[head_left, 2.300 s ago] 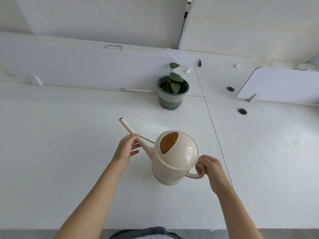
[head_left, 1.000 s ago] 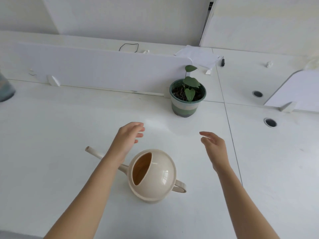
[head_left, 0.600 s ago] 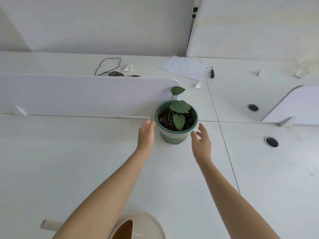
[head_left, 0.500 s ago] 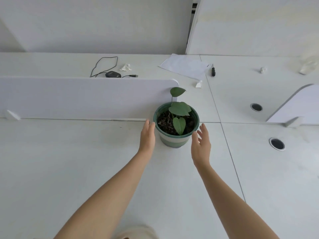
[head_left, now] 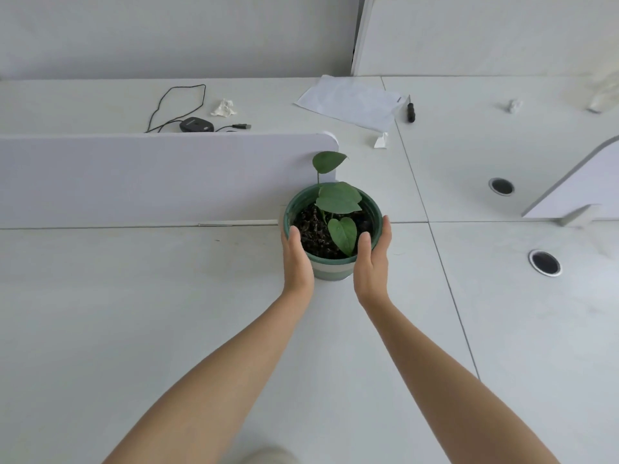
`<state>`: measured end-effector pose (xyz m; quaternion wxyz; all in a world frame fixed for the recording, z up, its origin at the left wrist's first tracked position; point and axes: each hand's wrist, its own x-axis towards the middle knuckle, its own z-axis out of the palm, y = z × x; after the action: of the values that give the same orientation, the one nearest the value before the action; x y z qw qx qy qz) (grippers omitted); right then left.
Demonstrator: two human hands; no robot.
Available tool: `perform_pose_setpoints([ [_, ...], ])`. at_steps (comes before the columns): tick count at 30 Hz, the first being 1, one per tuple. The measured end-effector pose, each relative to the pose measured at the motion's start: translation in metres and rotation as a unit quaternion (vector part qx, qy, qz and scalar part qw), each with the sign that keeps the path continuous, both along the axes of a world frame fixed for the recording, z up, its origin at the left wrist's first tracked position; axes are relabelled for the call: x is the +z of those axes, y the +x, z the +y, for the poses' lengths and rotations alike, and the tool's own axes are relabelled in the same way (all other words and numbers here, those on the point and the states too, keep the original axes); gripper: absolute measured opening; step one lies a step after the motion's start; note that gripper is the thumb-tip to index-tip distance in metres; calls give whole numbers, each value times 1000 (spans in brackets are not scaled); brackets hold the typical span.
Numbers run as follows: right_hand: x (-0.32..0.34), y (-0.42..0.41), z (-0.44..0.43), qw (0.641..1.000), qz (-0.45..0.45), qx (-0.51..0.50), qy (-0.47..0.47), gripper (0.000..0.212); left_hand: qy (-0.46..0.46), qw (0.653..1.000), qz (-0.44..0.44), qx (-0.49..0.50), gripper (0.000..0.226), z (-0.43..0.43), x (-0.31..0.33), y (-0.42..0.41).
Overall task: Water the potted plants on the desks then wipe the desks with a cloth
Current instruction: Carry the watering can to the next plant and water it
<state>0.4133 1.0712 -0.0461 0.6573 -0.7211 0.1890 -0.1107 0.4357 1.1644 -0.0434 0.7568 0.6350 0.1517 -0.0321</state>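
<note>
White laminate bench (head_left: 140, 316) fills the frame. Low white divider panel (head_left: 160, 179) at left centre. Green-rimmed, striped ceramic pot holding a small heart-leaved plant (head_left: 333, 226) stands at frame centre by the panel's end. Left hand (head_left: 297, 262) and right hand (head_left: 373, 262), half a second ago open and short of the pot, now grip its sides. The cream watering can has dropped out of frame: likely repositioning the pot.

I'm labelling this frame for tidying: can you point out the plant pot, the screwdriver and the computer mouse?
plant pot (head_left: 333, 272), head view, striped outer wall between the two hands.
screwdriver (head_left: 410, 112), head view, middle of its black handle.
computer mouse (head_left: 197, 124), head view, top of its dark shell.
</note>
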Motion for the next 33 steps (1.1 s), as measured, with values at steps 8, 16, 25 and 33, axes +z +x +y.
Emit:
perform_pose_setpoints([
  [8, 8, -10, -15, 995, 7, -101, -5, 41, 84, 994, -12, 72, 48, 20, 10, -8],
  [16, 4, -24, 29, 996, 3, -60, 59, 52, 91, 990, -12, 107, 44, -1, 9, -11],
  [25, 9, -15, 2, 999, 7, -18, 39, 48, 77, 996, -26, 28, 59, 4, 2, -29],
  [33, 30, -43, -7, 995, 63, -70, 34, 47, 118, 992, -2, 41, 21, 41, 32, -42],
])
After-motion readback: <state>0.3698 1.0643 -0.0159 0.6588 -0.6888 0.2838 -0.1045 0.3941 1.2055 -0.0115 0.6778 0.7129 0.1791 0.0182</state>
